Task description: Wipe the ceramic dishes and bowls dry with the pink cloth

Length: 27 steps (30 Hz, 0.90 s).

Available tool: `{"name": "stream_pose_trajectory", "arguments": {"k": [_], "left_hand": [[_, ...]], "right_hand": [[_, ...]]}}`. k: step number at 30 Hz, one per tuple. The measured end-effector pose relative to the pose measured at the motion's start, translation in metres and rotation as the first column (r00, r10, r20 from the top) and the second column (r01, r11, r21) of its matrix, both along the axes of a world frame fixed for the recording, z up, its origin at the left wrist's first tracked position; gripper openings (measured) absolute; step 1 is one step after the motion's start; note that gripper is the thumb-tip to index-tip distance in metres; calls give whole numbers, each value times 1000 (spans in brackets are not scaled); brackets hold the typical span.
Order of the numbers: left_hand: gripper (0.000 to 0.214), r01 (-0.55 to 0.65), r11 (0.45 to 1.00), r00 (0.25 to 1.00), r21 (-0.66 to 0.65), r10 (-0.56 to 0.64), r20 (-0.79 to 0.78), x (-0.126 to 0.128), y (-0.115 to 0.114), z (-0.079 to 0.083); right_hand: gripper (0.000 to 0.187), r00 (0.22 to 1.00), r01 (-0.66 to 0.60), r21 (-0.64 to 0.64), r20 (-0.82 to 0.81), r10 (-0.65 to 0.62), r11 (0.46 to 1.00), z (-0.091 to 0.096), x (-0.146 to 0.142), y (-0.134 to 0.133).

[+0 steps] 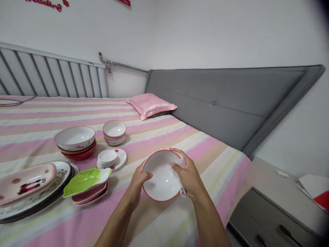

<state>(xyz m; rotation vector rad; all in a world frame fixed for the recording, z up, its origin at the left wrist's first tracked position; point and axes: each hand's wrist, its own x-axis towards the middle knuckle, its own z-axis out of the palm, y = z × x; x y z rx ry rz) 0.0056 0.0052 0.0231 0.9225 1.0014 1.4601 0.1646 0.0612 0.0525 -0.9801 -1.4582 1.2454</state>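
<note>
A white bowl with a red rim (160,175) is held between my two hands above the striped bed, its inside tilted toward me. My left hand (137,185) grips the left side, thumb over the rim. At the right side, my right hand (189,173) is closed round the rim with a pale pink cloth (183,163) pressed between palm and bowl. The fingers under the bowl are hidden. Left of the bowl lie small white dishes (107,157) stacked on white plates (122,159). Behind them stands a stack of smaller red-rimmed bowls (114,132).
Large bowls (75,139) are stacked at left. Nearer are a green leaf-shaped dish (83,181) on pink dishes (89,197) and a pink oval dish (28,181) on plates. A pink pillow (151,104) rests by the grey headboard (205,99). A nightstand (280,199) stands right.
</note>
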Motion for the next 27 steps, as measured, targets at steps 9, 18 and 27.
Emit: {"name": "stream_pose_trajectory", "arguments": {"k": [9, 18, 27], "left_hand": [[44, 291, 957, 872, -26, -276, -405, -24, -1, 18], [33, 235, 964, 643, -124, -249, -724, -17, 2, 11], [72, 137, 990, 893, -27, -135, -429, -31, 3, 1]], "right_hand": [[48, 920, -237, 171, 356, 165, 956, -2, -4, -3], [61, 764, -412, 326, 633, 126, 851, 4, -6, -15], [42, 934, -108, 229, 357, 19, 967, -12, -14, 3]]}}
